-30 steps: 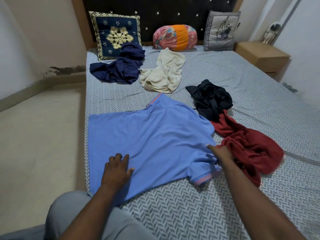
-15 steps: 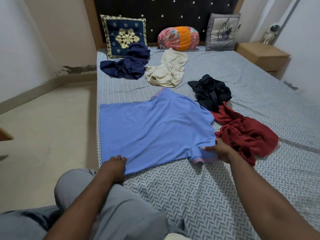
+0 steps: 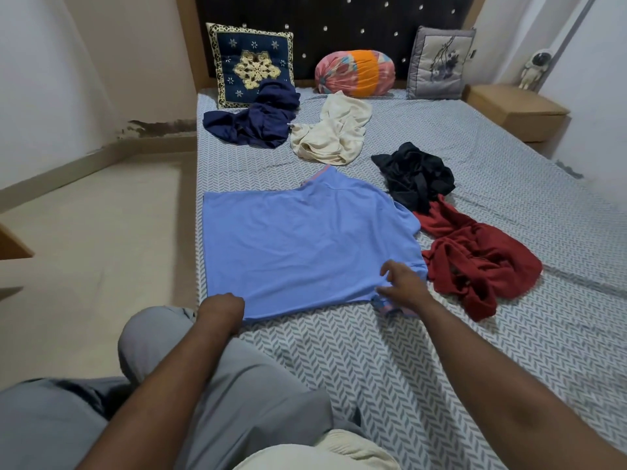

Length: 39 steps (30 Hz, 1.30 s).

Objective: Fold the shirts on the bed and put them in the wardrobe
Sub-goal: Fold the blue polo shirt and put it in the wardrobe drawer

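A light blue shirt (image 3: 298, 245) lies spread flat on the left half of the bed (image 3: 373, 361), collar pointing towards the headboard. My left hand (image 3: 220, 308) is at the shirt's near left hem, its fingers curled out of sight at the edge of the cloth. At the near right corner my right hand (image 3: 403, 283) rests over the sleeve with its fingers spread and relaxed. The sleeve's pink-trimmed cuff (image 3: 390, 308) shows just below that hand. Crumpled on the bed beyond lie a navy shirt (image 3: 258, 120), a cream shirt (image 3: 332, 134), a black shirt (image 3: 417, 174) and a red shirt (image 3: 475, 259).
Two cushions (image 3: 251, 62) and a colourful bolster (image 3: 356, 72) lean on the dark headboard. A wooden bedside table (image 3: 515, 110) with a small astronaut figure (image 3: 534, 69) stands at the back right. Bare floor (image 3: 95, 249) runs along the bed's left side. My knee in grey trousers (image 3: 152, 337) is at the bed's edge.
My left hand slid from flat on the shirt back to its near hem. My right hand loosened from the sleeve and spread its fingers. The view pulled back from the bed.
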Each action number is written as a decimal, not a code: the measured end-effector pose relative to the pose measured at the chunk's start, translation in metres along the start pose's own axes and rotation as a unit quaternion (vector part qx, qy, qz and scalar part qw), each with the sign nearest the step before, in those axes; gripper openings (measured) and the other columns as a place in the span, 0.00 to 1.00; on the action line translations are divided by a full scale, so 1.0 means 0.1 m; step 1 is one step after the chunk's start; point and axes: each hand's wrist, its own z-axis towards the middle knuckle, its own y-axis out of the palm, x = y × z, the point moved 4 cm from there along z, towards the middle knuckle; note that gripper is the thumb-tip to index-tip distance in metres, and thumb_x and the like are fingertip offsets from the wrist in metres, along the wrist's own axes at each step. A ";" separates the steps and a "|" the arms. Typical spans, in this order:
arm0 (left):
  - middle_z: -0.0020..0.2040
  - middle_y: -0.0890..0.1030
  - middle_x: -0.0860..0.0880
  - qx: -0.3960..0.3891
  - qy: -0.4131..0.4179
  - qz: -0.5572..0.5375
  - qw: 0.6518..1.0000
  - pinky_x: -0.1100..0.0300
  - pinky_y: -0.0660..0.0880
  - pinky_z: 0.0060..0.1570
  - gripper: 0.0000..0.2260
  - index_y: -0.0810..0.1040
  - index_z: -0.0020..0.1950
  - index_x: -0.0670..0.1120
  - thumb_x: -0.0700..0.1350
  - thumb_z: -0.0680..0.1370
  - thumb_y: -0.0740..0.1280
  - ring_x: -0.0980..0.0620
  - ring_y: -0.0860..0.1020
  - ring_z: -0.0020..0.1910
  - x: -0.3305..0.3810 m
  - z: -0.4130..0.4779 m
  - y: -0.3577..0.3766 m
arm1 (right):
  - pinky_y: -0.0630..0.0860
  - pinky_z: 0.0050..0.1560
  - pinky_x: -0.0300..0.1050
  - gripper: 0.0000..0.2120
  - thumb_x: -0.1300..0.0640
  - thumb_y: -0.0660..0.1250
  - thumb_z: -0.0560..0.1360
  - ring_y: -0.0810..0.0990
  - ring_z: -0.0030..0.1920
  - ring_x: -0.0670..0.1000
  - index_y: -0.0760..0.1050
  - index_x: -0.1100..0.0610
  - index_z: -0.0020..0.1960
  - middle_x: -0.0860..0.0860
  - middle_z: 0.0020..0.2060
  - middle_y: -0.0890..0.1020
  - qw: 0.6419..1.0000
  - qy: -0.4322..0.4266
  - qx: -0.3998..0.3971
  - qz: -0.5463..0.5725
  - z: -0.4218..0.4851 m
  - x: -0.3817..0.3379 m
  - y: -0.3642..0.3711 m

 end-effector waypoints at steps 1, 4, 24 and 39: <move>0.64 0.75 0.46 -0.001 -0.004 0.003 1.000 0.54 0.72 0.60 0.17 0.72 0.66 0.45 0.45 0.78 0.62 0.46 0.76 0.62 -0.01 -0.01 0.00 | 0.68 0.42 0.45 0.20 0.45 0.67 0.59 0.77 0.46 0.58 0.75 0.52 0.48 0.52 0.42 0.75 0.998 -0.044 -0.047 -0.020 0.00 -0.07 0.11; 0.64 0.75 0.46 -0.004 -0.012 0.018 1.000 0.54 0.72 0.59 0.17 0.71 0.67 0.46 0.46 0.78 0.63 0.46 0.76 0.62 -0.05 -0.05 -0.01 | 0.72 0.45 0.48 0.19 0.47 0.69 0.61 0.74 0.49 0.57 0.76 0.49 0.51 0.51 0.45 0.74 0.983 -0.098 -0.101 -0.114 -0.04 -0.19 0.27; 0.50 0.83 0.44 -0.016 -0.070 -0.341 0.937 0.60 0.73 0.45 0.07 0.82 0.46 0.43 0.44 0.71 0.74 0.46 0.80 0.49 -0.90 0.43 -0.25 | 0.65 0.37 0.49 0.05 0.56 0.64 0.72 0.78 0.39 0.59 0.72 0.54 0.39 0.52 0.35 0.79 0.985 -0.031 0.149 -0.082 0.50 -0.37 -0.06; 0.53 0.81 0.42 0.167 -0.246 -0.485 0.822 0.55 0.72 0.45 0.09 0.78 0.55 0.47 0.41 0.75 0.68 0.39 0.78 0.51 -1.17 1.07 -0.30 | 0.69 0.47 0.53 0.07 0.59 0.60 0.78 0.76 0.50 0.63 0.73 0.55 0.54 0.57 0.48 0.76 0.984 -0.040 0.015 -0.172 1.78 -0.77 0.16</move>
